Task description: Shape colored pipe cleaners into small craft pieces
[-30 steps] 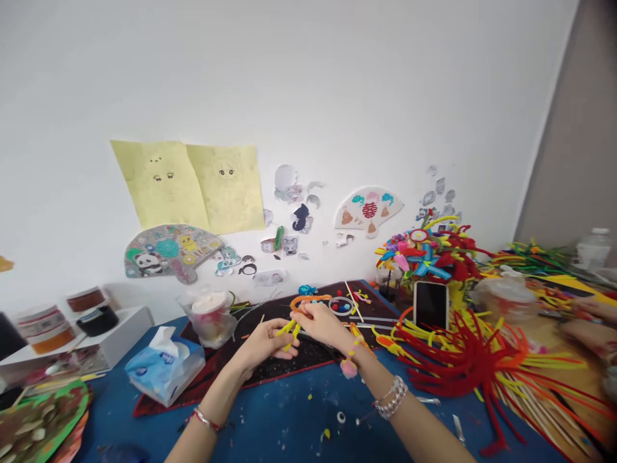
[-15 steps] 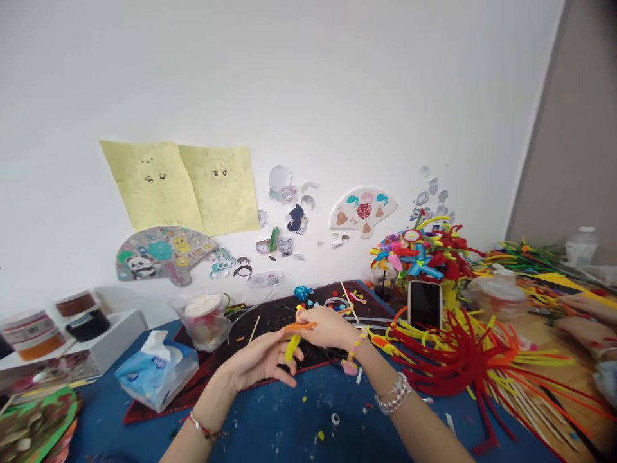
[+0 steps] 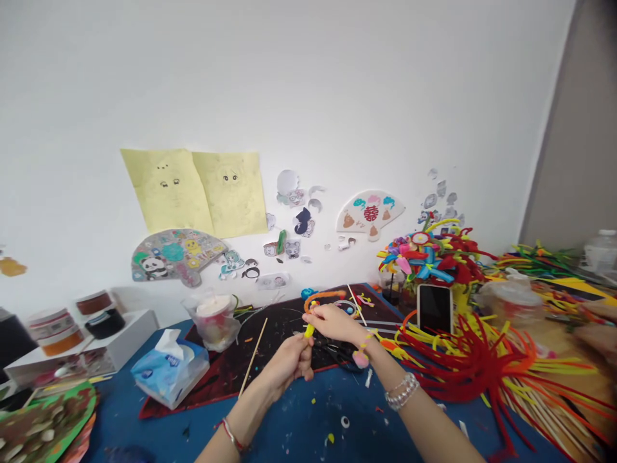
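Note:
My left hand (image 3: pixel 291 361) is closed, with its thumb and fingertips pinching the lower end of a small yellow fuzzy pipe-cleaner piece (image 3: pixel 309 331). Just above it, my right hand (image 3: pixel 333 323) is pinched at the upper end of that piece. An orange pipe cleaner (image 3: pixel 326 294) arches up and to the right from the right fingertips. Small red and yellow bits show over the right knuckles; the fingers hide how the parts join. Beneath the right wrist lie dark-handled scissors (image 3: pixel 343 355), partly covered. To the left, a thin wooden stick (image 3: pixel 253 357) rests on the dark mat (image 3: pixel 219 370).
A tissue pack (image 3: pixel 168 370) and a wrapped cup (image 3: pixel 214 315) stand left. At right are a phone (image 3: pixel 434 308), red pipe cleaners (image 3: pixel 475 366) and a pipe-cleaner bouquet (image 3: pixel 427 257). A googly eye (image 3: pixel 345 422) lies in front. Another person's hand (image 3: pixel 598 341) is at far right.
My left fingers, spread before, have closed on the yellow piece. The orange pipe cleaner, earlier lying across my fingers, now arches above the right hand. The view has shifted slightly left.

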`<control>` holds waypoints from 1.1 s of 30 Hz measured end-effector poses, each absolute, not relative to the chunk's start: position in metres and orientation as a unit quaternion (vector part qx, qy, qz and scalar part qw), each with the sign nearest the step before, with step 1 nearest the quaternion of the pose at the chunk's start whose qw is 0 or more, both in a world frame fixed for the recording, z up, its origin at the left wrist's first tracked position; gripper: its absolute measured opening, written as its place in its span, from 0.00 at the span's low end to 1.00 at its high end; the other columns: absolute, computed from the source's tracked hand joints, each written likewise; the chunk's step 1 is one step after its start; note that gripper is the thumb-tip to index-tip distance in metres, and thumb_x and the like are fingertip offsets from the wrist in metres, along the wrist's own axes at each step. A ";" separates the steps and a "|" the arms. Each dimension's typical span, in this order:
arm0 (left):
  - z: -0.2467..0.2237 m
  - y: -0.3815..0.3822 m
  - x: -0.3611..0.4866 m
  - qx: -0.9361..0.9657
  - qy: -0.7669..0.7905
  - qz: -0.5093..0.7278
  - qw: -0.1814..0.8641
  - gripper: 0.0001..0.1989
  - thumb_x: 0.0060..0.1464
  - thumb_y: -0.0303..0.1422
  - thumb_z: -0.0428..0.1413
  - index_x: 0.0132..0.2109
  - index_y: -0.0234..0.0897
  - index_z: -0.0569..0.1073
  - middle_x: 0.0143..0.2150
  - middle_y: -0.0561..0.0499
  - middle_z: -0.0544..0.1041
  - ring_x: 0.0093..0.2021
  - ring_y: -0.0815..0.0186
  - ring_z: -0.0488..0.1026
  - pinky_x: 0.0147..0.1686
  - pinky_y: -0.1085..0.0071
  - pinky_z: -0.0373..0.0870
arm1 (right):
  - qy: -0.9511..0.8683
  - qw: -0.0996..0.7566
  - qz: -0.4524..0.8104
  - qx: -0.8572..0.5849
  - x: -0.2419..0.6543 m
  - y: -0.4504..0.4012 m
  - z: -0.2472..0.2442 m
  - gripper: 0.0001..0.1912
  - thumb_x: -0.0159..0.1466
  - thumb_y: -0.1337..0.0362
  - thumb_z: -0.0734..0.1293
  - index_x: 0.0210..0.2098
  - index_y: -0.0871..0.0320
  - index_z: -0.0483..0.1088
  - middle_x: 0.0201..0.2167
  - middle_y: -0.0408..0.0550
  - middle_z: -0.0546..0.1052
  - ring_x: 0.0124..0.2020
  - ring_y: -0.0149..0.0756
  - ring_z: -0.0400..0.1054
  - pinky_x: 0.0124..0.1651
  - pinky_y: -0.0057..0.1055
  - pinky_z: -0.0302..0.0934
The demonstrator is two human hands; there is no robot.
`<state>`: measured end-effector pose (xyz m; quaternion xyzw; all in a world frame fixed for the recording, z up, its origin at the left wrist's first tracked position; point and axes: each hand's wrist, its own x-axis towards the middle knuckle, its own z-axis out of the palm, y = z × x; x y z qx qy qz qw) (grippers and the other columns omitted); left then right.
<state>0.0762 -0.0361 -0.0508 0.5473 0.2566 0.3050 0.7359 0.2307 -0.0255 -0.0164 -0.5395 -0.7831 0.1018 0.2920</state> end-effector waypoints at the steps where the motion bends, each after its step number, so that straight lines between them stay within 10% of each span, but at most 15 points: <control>1: -0.049 -0.041 0.079 0.555 0.255 0.314 0.727 0.12 0.51 0.40 0.51 0.31 0.37 0.58 0.17 0.64 0.48 0.13 0.80 0.42 0.17 0.77 0.59 | -0.783 0.296 0.149 -0.526 0.234 -0.025 -0.015 0.24 0.62 0.51 0.53 0.16 0.59 0.57 0.16 0.39 0.59 0.19 0.25 0.52 0.24 0.24 0.45; 8: -0.044 -0.058 0.090 0.648 0.272 0.277 0.655 0.20 0.50 0.52 0.43 0.29 0.39 0.55 0.16 0.63 0.54 0.11 0.78 0.49 0.16 0.75 0.60 | -0.803 0.285 0.215 -0.477 0.240 -0.039 -0.002 0.25 0.59 0.49 0.56 0.14 0.59 0.51 0.14 0.36 0.49 0.17 0.24 0.43 0.21 0.24 0.41; 15: -0.044 -0.044 0.073 0.793 0.327 0.360 0.367 0.17 0.55 0.43 0.42 0.27 0.36 0.64 0.22 0.54 0.67 0.17 0.72 0.64 0.19 0.76 0.58 | -0.811 0.235 0.050 -0.534 0.231 -0.051 0.001 0.26 0.61 0.51 0.54 0.13 0.59 0.58 0.11 0.39 0.57 0.15 0.25 0.48 0.21 0.27 0.38; 22: -0.026 -0.042 0.056 0.826 0.233 0.170 0.484 0.20 0.57 0.42 0.39 0.33 0.33 0.69 0.29 0.46 0.75 0.25 0.68 0.71 0.26 0.74 0.64 | -0.844 0.192 0.051 -0.498 0.231 -0.052 0.002 0.24 0.60 0.51 0.57 0.15 0.59 0.62 0.14 0.40 0.62 0.17 0.26 0.52 0.22 0.26 0.40; 28: -0.041 -0.032 0.045 0.846 0.343 0.267 0.309 0.16 0.50 0.36 0.47 0.17 0.36 0.63 0.17 0.52 0.68 0.18 0.70 0.64 0.21 0.75 0.58 | -0.836 0.139 -0.015 -0.531 0.215 -0.050 -0.008 0.20 0.61 0.52 0.56 0.22 0.57 0.67 0.18 0.45 0.69 0.19 0.31 0.60 0.24 0.26 0.43; 33: -0.061 -0.024 0.066 0.696 0.368 0.311 0.532 0.13 0.52 0.40 0.46 0.25 0.36 0.61 0.13 0.59 0.60 0.10 0.73 0.58 0.13 0.77 0.54 | -0.798 0.156 -0.072 -0.577 0.206 -0.042 -0.018 0.18 0.62 0.55 0.54 0.28 0.58 0.68 0.23 0.49 0.72 0.24 0.35 0.65 0.27 0.28 0.46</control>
